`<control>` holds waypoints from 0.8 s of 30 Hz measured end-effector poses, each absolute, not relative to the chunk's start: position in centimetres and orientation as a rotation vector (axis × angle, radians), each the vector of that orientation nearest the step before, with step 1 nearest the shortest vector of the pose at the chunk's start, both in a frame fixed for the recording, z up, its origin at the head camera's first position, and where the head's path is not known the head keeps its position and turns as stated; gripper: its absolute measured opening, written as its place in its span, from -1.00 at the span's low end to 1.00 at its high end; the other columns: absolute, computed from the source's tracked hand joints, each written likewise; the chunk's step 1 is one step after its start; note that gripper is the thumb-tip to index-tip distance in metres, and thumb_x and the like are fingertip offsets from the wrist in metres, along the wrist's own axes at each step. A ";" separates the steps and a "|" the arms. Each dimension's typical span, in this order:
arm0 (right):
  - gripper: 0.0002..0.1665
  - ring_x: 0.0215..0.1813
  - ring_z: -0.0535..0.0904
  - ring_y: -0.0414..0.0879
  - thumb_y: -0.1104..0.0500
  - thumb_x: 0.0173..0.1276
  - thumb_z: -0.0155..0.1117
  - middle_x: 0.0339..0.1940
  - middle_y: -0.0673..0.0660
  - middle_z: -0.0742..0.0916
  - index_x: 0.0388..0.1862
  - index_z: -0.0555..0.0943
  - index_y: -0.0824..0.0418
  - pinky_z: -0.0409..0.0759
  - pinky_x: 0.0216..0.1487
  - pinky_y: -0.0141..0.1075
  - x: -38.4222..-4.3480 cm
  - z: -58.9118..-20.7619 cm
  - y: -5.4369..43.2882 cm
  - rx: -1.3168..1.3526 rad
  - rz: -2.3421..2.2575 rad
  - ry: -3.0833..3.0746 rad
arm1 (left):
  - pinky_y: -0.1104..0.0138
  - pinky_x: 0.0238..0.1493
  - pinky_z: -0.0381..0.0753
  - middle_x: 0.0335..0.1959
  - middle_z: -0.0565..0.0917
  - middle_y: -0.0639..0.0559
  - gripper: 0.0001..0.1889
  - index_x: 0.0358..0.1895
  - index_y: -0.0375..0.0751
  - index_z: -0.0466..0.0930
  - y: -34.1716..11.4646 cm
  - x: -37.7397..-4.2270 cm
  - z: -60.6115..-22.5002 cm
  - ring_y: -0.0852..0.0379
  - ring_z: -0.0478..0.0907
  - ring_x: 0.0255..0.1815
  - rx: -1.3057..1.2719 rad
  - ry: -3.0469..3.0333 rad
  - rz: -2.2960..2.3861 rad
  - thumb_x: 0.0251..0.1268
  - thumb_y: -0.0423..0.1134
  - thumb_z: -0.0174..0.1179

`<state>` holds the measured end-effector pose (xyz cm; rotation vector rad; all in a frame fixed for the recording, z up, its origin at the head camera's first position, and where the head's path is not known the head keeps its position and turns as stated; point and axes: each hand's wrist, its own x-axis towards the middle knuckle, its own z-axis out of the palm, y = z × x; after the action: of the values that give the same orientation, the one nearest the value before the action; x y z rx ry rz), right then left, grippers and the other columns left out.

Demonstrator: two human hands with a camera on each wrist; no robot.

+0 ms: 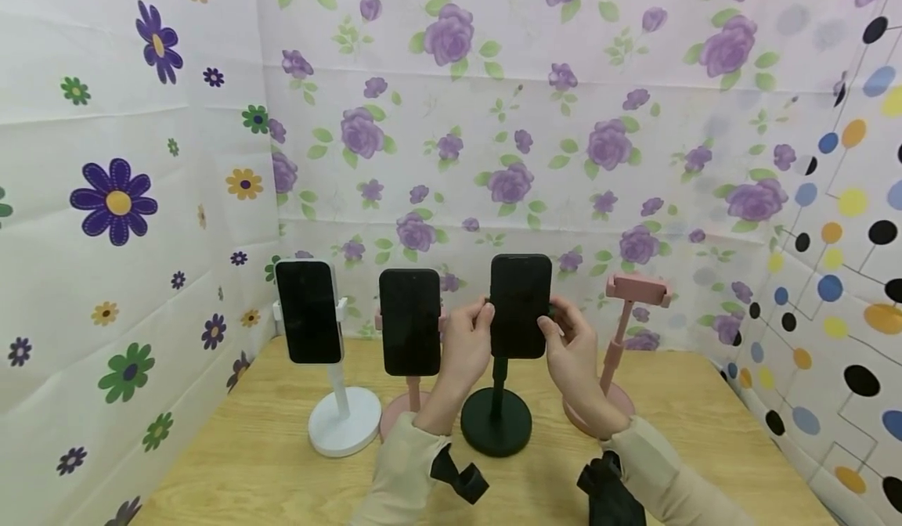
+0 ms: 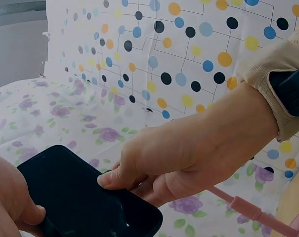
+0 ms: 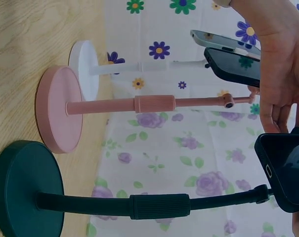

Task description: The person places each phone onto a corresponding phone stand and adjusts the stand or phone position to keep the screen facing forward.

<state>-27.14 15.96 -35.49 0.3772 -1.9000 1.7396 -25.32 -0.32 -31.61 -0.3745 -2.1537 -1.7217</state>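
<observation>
"How's the grip?"

"Left hand [image 1: 467,340] clamped on the phone [image 1: 521,307] at eight o'clock, right hand [image 1: 572,350] likewise at four, thumbs over its front."

"And doing it well?"

"I'd keep both sides' pressure even, phone square at twelve above the dark green stand [image 1: 496,424], which sits on the desk [image 1: 247,440]."

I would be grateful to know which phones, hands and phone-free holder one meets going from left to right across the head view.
Leftmost phone, middle phone, left hand, rightmost phone, right hand, phone-free pink holder.
</observation>
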 end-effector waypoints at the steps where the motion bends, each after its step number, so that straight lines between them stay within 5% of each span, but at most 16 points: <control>1: -0.58 -0.01 0.56 -0.41 0.32 0.44 0.12 0.01 0.11 0.61 0.25 0.45 0.35 0.52 0.02 -0.62 -27.1 -35.5 16.0 0.374 1.743 -1.898 | -0.04 0.48 0.11 0.11 0.58 -0.35 -0.68 0.12 -0.39 0.58 -0.3 -25.3 -31.7 -0.29 0.57 -0.16 -0.380 -2.155 -1.720 0.52 -0.30 -0.06; 5: -0.58 -0.02 0.56 -0.40 0.33 0.44 0.12 -0.01 0.07 0.61 0.25 0.44 0.36 0.53 0.00 -0.61 -27.0 -35.5 16.0 0.376 1.745 -1.895 | -0.01 0.37 0.33 0.33 0.43 -0.27 -0.67 0.17 -0.42 0.53 -0.2 -25.0 -31.7 -0.20 0.48 0.24 -0.393 -2.152 -1.729 0.53 -0.31 -0.08; 7: -0.58 -0.02 0.57 -0.40 0.34 0.43 0.12 0.01 0.13 0.62 0.25 0.45 0.36 0.54 -0.01 -0.61 -27.0 -35.5 16.0 0.382 1.745 -1.894 | -0.03 0.41 0.24 0.33 0.43 -0.26 -0.66 0.18 -0.43 0.51 -0.2 -24.8 -31.7 -0.13 0.35 0.37 -0.391 -2.146 -1.728 0.53 -0.32 -0.08; 9: -0.59 -0.02 0.57 -0.40 0.34 0.43 0.12 0.03 0.21 0.62 0.24 0.45 0.36 0.54 0.00 -0.60 -26.9 -35.4 16.0 0.388 1.749 -1.895 | -0.03 0.40 0.26 0.34 0.42 -0.26 -0.66 0.19 -0.43 0.50 -0.2 -24.7 -31.6 -0.20 0.44 0.28 -0.392 -2.136 -1.739 0.53 -0.32 -0.09; 16: -0.60 0.01 0.56 -0.39 0.30 0.44 0.13 0.06 0.27 0.61 0.24 0.46 0.32 0.53 0.03 -0.61 -26.6 -35.3 15.7 0.354 1.761 -1.918 | -0.13 0.52 -0.31 0.30 0.47 -0.26 -0.70 0.02 -0.45 0.60 -0.3 -24.4 -31.5 -0.15 0.34 0.37 -0.381 -2.140 -1.695 0.52 -0.33 -0.08; 24: -0.60 -0.01 0.57 -0.40 0.28 0.44 0.14 0.05 0.29 0.62 0.23 0.47 0.32 0.53 0.01 -0.61 -26.3 -35.3 15.5 0.352 1.745 -1.913 | -0.10 0.52 -0.19 0.31 0.47 -0.25 -0.67 0.17 -0.43 0.52 -0.3 -24.2 -31.5 -0.13 0.36 0.37 -0.369 -2.136 -1.717 0.53 -0.32 -0.09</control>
<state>-26.35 15.54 -35.35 0.3523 -1.9128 1.7452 -24.15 -0.31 -31.49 -0.3694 -2.1358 -1.7170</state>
